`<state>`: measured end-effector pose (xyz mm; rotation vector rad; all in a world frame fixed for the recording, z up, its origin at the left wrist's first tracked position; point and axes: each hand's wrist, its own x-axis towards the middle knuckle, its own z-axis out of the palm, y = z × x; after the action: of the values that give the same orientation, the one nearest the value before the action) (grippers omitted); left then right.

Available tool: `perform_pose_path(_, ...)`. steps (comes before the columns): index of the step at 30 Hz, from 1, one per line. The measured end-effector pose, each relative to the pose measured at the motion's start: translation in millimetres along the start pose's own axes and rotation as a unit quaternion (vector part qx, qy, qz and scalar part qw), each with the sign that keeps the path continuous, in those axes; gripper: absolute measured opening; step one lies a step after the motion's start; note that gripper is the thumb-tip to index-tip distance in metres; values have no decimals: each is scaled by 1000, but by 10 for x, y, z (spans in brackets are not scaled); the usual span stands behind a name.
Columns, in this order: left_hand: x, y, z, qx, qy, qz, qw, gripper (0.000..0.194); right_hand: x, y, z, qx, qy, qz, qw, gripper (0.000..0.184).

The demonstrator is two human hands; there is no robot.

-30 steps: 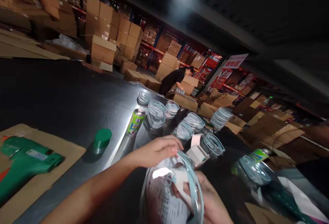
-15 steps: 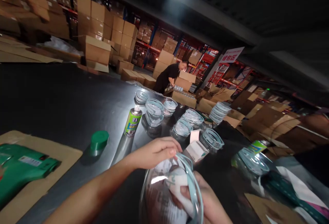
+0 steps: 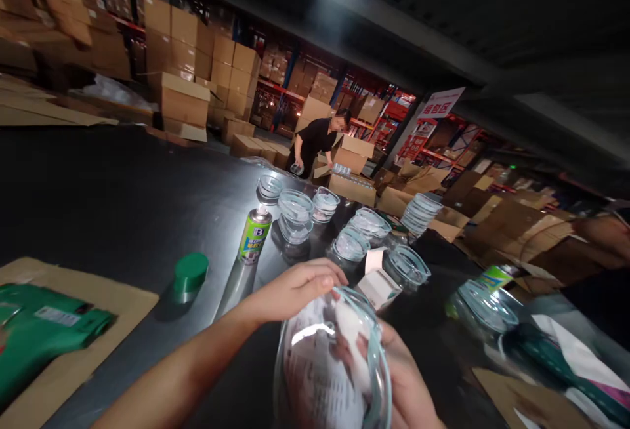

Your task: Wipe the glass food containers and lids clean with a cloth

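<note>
Left hand (image 3: 295, 288) pinches the jar (image 3: 329, 363) rim; right hand (image 3: 408, 389) cups it, fingers pressing a white wad (image 3: 352, 344) inside. Other jars (image 3: 295, 209) wait far on the bench (image 3: 147, 199).

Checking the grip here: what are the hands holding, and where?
A clear glass jar: left hand grips its rim, right hand supports its far side.

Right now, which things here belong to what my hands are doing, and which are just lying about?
In hand: glass lid, held by left hand and right hand; white cloth on it.

Lying about: spray can, green cap, small white box, green tool.
</note>
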<state>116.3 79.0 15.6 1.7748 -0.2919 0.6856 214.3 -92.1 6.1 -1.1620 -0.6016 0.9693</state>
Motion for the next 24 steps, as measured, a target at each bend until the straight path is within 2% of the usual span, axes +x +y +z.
perform_pose_path(2, -6, -10, 15, 0, 6, -4, 1000, 43, 19, 32, 36, 25, -2, 1, 1000, 26)
perform_pose_path(6, -11, 4, 37, 8, -40, -18, 999, 44, 5, 93, 99, 14, -40, 54, 998, 34)
perform_pose_path(8, -4, 1, 38, 3, -41, -16, 999, 45, -25, 70, 113, 0, -28, 49, 998, 36)
perform_pose_path(13, -2, -23, 26, -26, -9, -12, 1000, 45, -65, 0, 161, 10, 22, 12, 1000, 26)
perform_pose_path(16, -12, -9, 32, -6, -32, -14, 999, 42, -52, 58, 127, 15, -1, 41, 999, 29)
perform_pose_path(19, -3, -10, 39, -2, -37, -16, 999, 43, -25, 85, 32, 16, -36, 36, 999, 34)
perform_pose_path(24, 7, -67, 51, -43, 2, -31, 999, 49, -6, 31, 61, 28, 26, 32, 999, 30)
